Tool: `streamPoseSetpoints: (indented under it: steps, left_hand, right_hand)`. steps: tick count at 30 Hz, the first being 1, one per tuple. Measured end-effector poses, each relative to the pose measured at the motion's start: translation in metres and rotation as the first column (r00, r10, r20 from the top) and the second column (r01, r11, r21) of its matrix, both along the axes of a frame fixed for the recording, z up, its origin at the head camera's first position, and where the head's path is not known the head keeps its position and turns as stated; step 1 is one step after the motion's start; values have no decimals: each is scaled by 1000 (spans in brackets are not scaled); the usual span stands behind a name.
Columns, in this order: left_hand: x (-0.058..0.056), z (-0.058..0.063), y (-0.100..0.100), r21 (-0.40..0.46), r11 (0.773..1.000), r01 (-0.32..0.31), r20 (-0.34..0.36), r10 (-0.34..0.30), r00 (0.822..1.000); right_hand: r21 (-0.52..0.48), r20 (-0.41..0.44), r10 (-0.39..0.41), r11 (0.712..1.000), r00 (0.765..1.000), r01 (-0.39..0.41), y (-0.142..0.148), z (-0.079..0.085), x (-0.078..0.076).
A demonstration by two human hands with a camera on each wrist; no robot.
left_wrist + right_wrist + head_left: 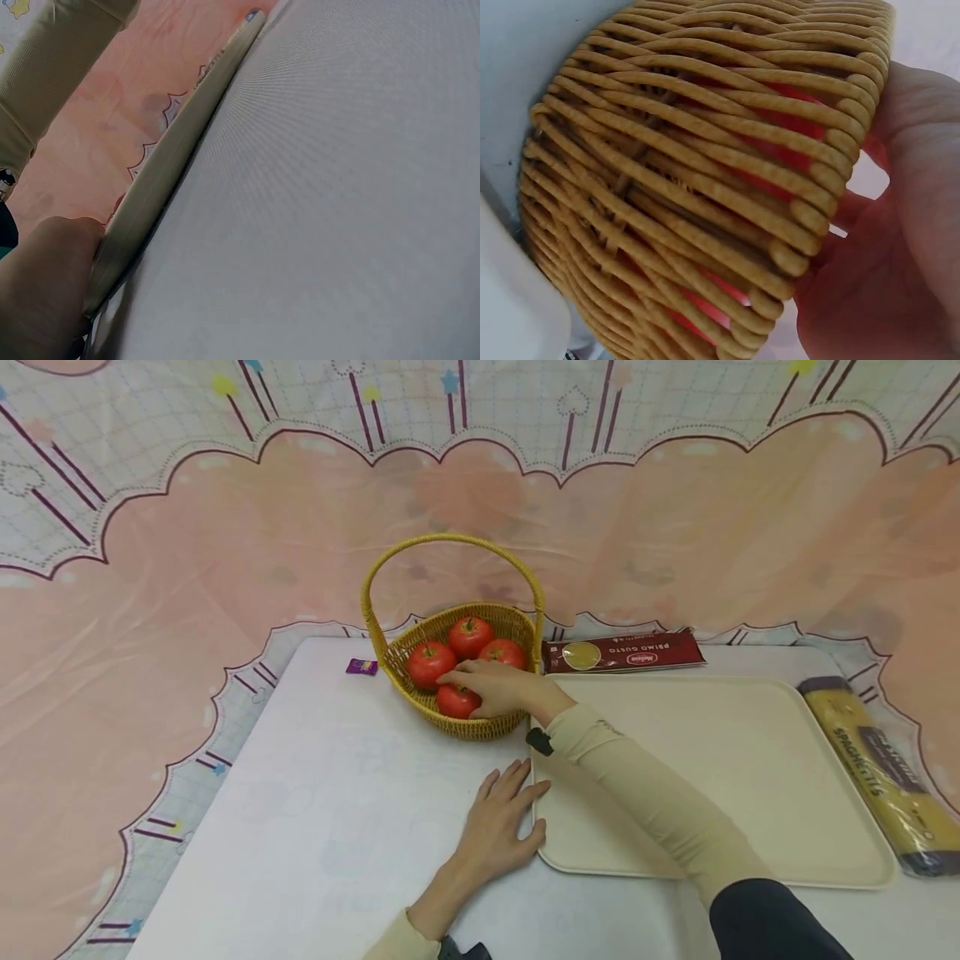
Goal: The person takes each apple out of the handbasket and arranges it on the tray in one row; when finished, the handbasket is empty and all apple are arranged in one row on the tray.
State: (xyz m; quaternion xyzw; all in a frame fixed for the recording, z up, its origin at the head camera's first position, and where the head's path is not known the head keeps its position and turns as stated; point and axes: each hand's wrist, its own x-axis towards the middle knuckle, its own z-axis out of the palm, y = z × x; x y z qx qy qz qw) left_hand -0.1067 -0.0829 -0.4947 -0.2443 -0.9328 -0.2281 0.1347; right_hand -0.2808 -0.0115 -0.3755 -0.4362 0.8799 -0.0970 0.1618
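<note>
A yellow wicker basket (480, 728) with a tall arched handle holds several red tomatoes (470, 637). My right hand (498, 687) reaches over its right rim, fingers and thumb around the front tomato (455, 701). From the right wrist, the woven side (682, 172) hides most of the fruit and my fingertips. My left hand (498, 822) lies at the left edge of a cream tray (720, 777), fingers spread and touching its rim. The left wrist view shows part of that hand (52, 274) against the tray's side (161, 176).
Behind the tray lies a dark red pasta packet (626, 652). A yellow spaghetti packet (881, 777) lies along the tray's right side. Left of the basket is a small purple packet (362, 667). The white table (300, 827) meets a patterned cloth (187, 610) at the back.
</note>
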Motion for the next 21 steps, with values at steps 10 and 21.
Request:
streamPoseSetpoints:
  steps: [10, 21]
  left_hand:
    - [0, -1, 0, 0, 1000, -1, -27, 1, 1000]
    - [-5, 3, 0, -10, 1000, 15, 31, -15, 999]
  right_hand:
    - [8, -29, 6, 1000, 1000, -6, 1, -1, 1]
    - [-118, -75, -43, 992, 996, 34, 10, -7, 2]
